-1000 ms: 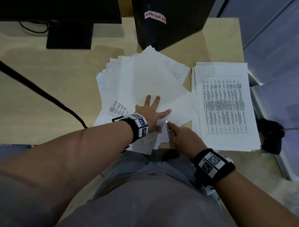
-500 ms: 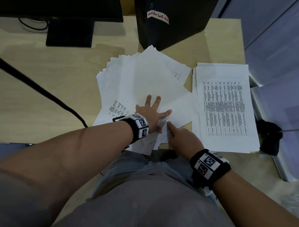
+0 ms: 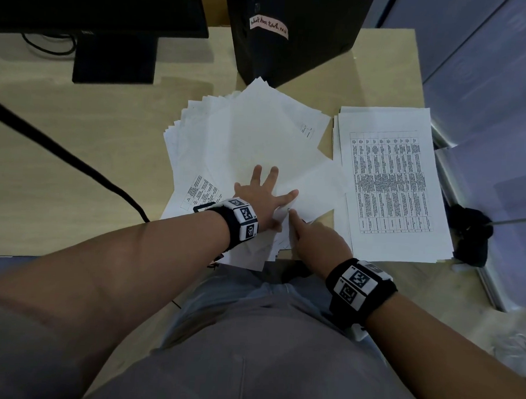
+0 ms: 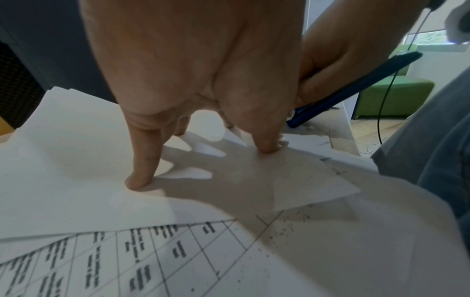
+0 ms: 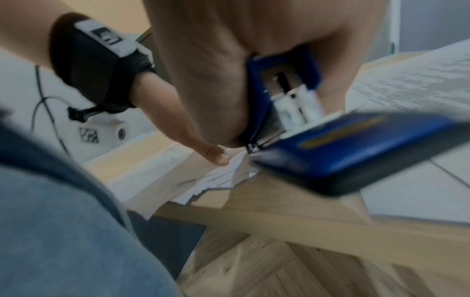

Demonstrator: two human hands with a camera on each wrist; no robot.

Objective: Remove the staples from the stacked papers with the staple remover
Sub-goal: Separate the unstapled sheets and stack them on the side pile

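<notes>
I see the blue plastic-and-metal staple remover (image 5: 330, 144) gripped in my right hand (image 3: 317, 241), fingers curled round its body, its metal tip down at the near corner of the fanned pile of loose white paper sheets (image 3: 258, 144). That pile sits at the near edge of the pale wooden desk (image 3: 77, 149), some sheets hanging just over the edge. My left hand (image 3: 262, 196) lies flat on the pile with fingers spread and straight, fingertips (image 4: 137, 180) pressing the top sheet down; its thumb reaches toward the remover's tip, just beside it. I cannot make out a staple in any view. Just right of the pile lies a neat stack of white printed pages with a table of text (image 3: 389, 186). Behind the papers stands a tall black box with a pink handwritten label (image 3: 293, 34), and to the left a black monitor stand (image 3: 114, 60). A black cable (image 3: 76, 164) crosses the desk on the left.
</notes>
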